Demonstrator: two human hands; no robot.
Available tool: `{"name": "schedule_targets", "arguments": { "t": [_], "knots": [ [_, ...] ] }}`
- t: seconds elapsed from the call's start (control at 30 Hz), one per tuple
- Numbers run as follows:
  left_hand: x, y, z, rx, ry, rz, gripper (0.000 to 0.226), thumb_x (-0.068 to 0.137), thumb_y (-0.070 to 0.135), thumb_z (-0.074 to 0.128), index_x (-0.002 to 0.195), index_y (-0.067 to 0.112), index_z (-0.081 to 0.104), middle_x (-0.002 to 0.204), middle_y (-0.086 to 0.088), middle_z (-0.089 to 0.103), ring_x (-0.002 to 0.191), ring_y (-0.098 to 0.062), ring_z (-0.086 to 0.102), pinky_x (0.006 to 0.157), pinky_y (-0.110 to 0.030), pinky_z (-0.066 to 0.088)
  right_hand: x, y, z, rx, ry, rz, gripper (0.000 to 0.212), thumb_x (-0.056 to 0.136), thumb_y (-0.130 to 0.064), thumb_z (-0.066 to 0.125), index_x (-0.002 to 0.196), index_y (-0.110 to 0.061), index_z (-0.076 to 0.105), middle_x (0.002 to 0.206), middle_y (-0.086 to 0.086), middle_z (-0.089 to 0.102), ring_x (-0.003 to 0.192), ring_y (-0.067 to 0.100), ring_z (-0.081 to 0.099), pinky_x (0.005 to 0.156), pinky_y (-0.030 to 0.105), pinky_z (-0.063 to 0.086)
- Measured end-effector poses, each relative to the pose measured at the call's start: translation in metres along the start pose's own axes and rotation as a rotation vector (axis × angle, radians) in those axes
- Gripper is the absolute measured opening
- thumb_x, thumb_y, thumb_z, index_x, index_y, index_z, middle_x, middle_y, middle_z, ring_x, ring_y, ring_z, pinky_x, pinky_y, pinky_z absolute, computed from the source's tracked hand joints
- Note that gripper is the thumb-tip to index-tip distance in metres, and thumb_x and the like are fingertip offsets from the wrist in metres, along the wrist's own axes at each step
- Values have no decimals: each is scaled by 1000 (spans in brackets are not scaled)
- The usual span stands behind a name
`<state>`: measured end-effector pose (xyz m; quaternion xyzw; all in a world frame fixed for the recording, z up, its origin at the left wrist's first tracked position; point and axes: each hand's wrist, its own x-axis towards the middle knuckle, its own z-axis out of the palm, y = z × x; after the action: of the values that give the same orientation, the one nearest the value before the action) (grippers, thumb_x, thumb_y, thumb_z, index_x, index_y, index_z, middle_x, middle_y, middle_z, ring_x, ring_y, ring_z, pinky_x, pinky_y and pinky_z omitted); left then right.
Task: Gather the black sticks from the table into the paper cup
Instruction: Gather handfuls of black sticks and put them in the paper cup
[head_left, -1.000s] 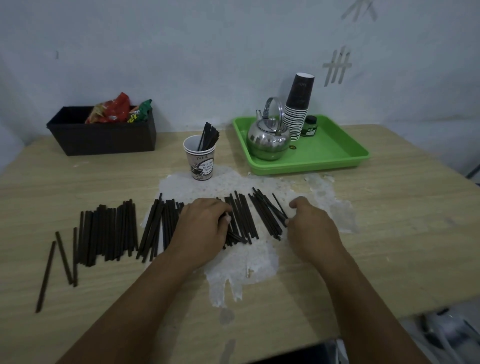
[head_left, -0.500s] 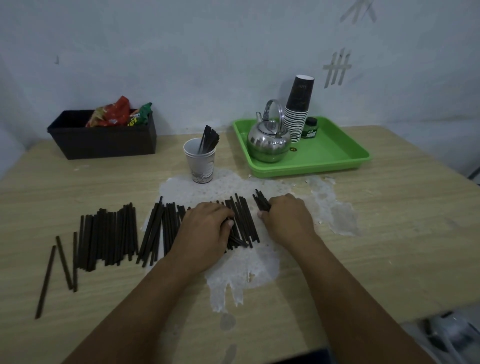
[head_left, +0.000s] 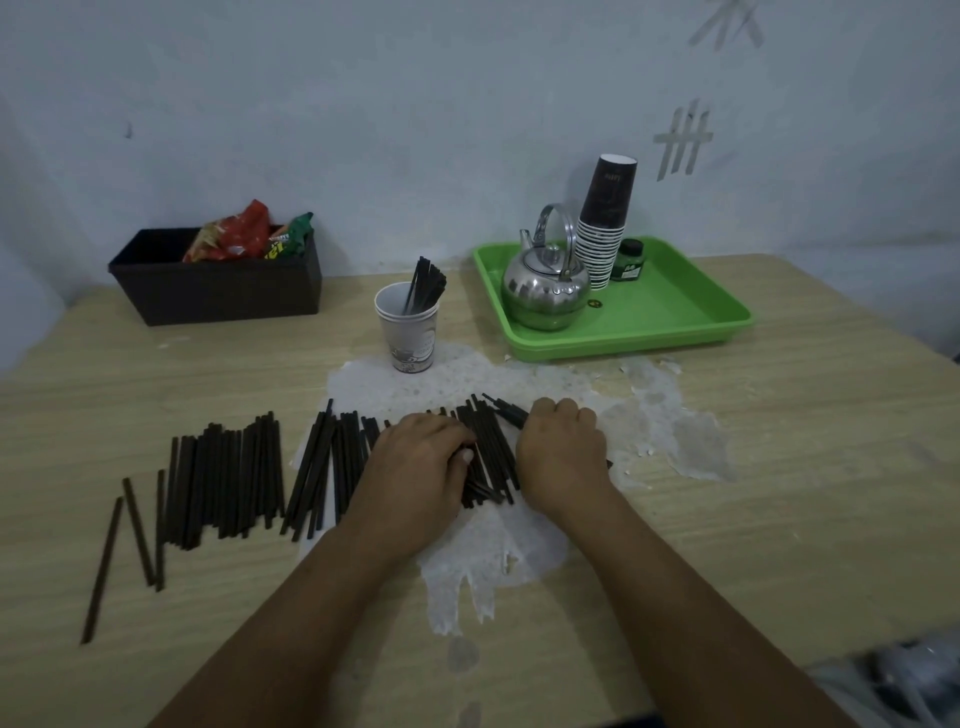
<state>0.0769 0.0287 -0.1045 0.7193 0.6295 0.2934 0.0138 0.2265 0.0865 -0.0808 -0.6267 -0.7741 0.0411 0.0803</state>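
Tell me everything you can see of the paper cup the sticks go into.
The paper cup stands upright on the table, on the far edge of the white worn patch, left of the green tray. It is white with a grey-black print low on its side, and its mouth is open. A few black sticks lean inside against its right rim, jutting well above it. Neither hand touches it.

A single wide-angle view from the person's head looks forward and down across the table (head_left: 779, 467), close over both forearms. It faces the wall (head_left: 415, 104) at the table's far edge, and the near edge falls at the bottom right. No second view shares the scene.
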Motion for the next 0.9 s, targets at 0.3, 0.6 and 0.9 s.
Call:
{"name": "schedule_targets", "arguments": {
  "t": [0.3,0.6,0.9],
  "knots": [
    [0,-2,2,-3,-2,0,25,89,23,49,105,19,67,103,4,67,100,-19,56,86,-41,46,0,3,7,0,70,-2,22,94,-6,41,115,-6,48,118,13,54,109,28,51,88,35,42],
    [-2,-2,1,-12,7,-7,23,89,23,49,104,20,67,103,6,66,101,-16,54,88,-39,45,2,3,10,-38,52,-27,25,93,-10,44,117,-5,45,121,15,51,111,29,47,91,36,40],
    [-1,-1,0,-19,4,-18,25,90,25,47,105,21,67,103,6,66,102,-15,54,90,-38,44,5,16,4,112,202,-90,12,97,-11,41,109,-9,45,100,9,61,90,28,56,71,35,33]
  ]
}}
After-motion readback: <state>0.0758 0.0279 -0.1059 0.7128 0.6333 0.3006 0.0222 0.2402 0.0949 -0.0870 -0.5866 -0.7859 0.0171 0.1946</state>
